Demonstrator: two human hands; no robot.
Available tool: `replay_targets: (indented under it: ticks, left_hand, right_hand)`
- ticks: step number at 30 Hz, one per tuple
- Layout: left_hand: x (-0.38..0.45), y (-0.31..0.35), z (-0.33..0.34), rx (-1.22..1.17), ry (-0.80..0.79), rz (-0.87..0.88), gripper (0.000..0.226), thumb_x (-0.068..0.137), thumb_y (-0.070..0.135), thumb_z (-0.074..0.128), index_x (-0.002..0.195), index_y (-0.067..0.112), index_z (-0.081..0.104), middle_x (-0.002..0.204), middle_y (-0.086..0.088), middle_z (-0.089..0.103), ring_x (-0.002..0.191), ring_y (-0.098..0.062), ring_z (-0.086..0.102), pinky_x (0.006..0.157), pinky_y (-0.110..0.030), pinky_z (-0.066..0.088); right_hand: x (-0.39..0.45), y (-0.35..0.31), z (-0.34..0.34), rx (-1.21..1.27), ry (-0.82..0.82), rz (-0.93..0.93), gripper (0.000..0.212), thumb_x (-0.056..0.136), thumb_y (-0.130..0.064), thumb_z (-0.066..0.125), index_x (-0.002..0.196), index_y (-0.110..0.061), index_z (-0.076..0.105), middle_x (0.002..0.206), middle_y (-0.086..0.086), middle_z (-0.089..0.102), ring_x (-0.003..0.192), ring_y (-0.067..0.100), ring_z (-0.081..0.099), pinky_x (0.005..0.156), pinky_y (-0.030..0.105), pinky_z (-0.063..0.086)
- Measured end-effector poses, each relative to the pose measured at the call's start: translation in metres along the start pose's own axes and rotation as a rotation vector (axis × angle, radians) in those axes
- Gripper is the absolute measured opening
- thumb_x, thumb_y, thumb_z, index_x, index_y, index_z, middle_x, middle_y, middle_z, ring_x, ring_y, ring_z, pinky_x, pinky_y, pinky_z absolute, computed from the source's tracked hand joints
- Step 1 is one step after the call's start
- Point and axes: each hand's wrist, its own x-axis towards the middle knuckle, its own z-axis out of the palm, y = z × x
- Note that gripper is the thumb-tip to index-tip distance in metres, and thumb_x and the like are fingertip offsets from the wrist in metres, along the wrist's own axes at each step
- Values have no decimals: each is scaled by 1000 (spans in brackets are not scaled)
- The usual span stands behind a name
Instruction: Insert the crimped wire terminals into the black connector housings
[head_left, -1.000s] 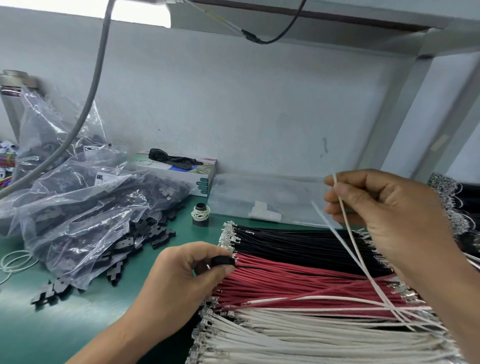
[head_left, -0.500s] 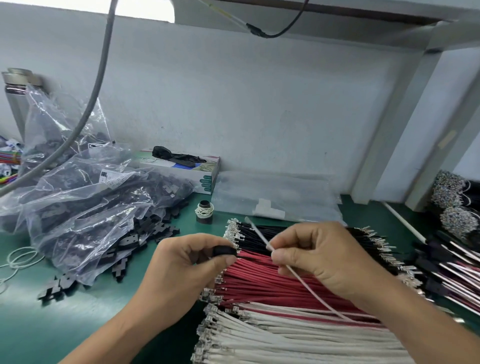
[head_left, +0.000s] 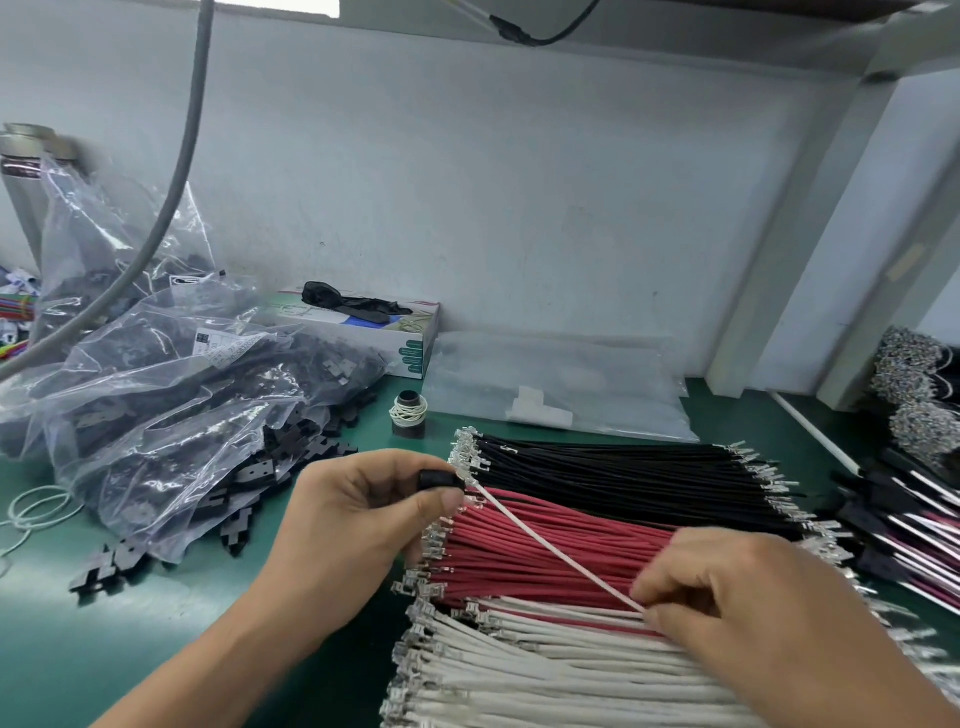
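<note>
My left hand (head_left: 358, 514) pinches a small black connector housing (head_left: 439, 479) between thumb and fingers. A single white wire (head_left: 550, 545) runs from that housing down to my right hand (head_left: 727, 587), which pinches it near its lower end. The wire's metal terminal meets the housing's right side; how far in it sits I cannot tell. Under both hands lie rows of crimped wires on the green mat: black wires (head_left: 623, 467), red wires (head_left: 545, 551) and white wires (head_left: 545, 675).
Clear plastic bags of black housings (head_left: 171, 415) spill onto the mat (head_left: 104, 649) at the left. A tissue box (head_left: 374, 332), a small spool (head_left: 409, 413) and a flat clear bag (head_left: 561, 384) stand behind. More wire bundles (head_left: 914, 499) lie at the right.
My right hand came down from a raised position with the white wire, and slid back along it toward me. The wire's terminal end now meets the housing in my left hand.
</note>
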Motion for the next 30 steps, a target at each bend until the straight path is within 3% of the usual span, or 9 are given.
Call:
replay_targets:
  ticks: [4,8,13,17,19,21,24,28,30]
  left_hand:
    - [-1,-1,1,-16,11,-28,14,69,22,85,82,24,83,54,-11,66,41,-13,52,41,-16,41]
    - [-2,2,1,-31,25,-24,19,66,24,84,84,20,83,58,-10,69,41,-14,54,39,-17,41]
    - [-2,3,3,-27,12,-34,14,68,20,83,82,19,83,56,-8,67,40,-12,51,38,-18,40]
    - [-3,2,4,-23,8,-38,15,67,23,83,82,21,83,55,-9,67,40,-12,50,38,-18,40]
    - [-2,2,4,-31,13,-41,15,67,23,83,82,21,83,54,-7,66,39,-11,50,38,-17,40]
    - [-2,2,4,-22,15,-44,16,66,24,84,82,21,83,54,-6,67,39,-12,51,39,-18,41]
    - [-3,1,3,-3,10,-45,15,68,25,84,82,23,83,55,-6,67,41,-12,52,39,-18,41]
    - [-3,1,2,0,-1,-45,13,69,22,84,83,23,83,57,-7,68,42,-11,53,40,-18,42]
    - [-3,1,2,1,-3,-45,13,70,22,84,83,23,83,57,-7,69,42,-11,53,40,-17,42]
  right_hand:
    - [-7,9,0,-88,-88,-7,10,90,-60,59,86,-52,62,119,-52,32,95,-19,48,67,9,38]
    - [-6,14,3,-72,14,10,8,94,-49,58,90,-42,59,116,-44,40,94,-15,48,66,15,39]
    - [-7,30,-7,453,171,76,22,84,-25,77,84,-45,69,75,-12,72,68,6,67,65,23,53]
    - [-5,34,-13,802,265,68,26,58,-33,84,83,-37,80,74,4,74,64,13,69,56,13,49]
    - [-2,37,-14,882,314,50,31,55,-34,82,86,-31,82,75,7,74,63,11,68,53,9,46]
    - [2,37,-14,975,375,71,29,57,-34,81,85,-27,81,76,6,75,66,14,72,54,11,51]
    - [8,42,-11,1098,451,132,31,65,-37,78,93,-25,79,84,9,76,76,22,75,71,25,61]
    - [18,38,-3,1037,478,157,14,91,-21,66,93,-31,74,83,11,75,75,28,75,68,34,63]
    - [23,34,-5,1108,430,160,11,88,-19,69,89,-28,73,84,14,75,78,32,76,67,34,62]
